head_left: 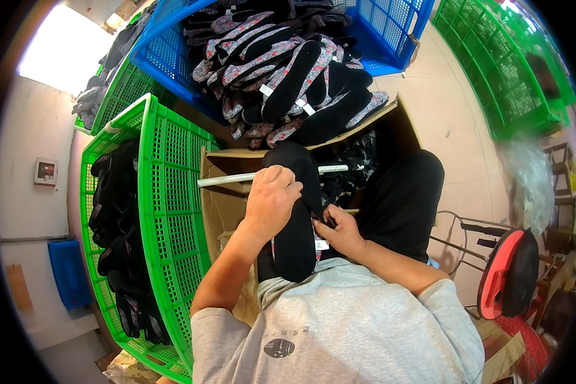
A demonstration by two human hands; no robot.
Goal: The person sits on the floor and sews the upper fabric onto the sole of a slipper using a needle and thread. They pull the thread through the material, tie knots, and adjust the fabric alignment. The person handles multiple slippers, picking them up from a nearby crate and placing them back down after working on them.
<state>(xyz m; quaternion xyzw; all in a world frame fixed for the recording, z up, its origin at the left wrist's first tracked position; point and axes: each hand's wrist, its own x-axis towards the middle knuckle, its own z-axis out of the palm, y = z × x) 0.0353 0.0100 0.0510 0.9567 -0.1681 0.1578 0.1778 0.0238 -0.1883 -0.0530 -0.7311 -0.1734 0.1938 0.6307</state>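
Observation:
A black-soled slipper lies lengthwise over my lap, sole up, with a bit of floral fabric and a white tag at its right edge. My left hand is closed on its middle, the knuckles on top. At the slipper's right edge my right hand is closed, thumb and fingers pinching the dark edge; the fingertips are partly hidden. A white rod crosses beneath the slipper and my left hand. Below it stands an open cardboard box with dark patterned pieces inside.
A blue crate ahead is heaped with floral, black-soled slippers. To the left a green crate holds dark slippers. Another green crate stands far right. A round red-and-black stool seat is at the right.

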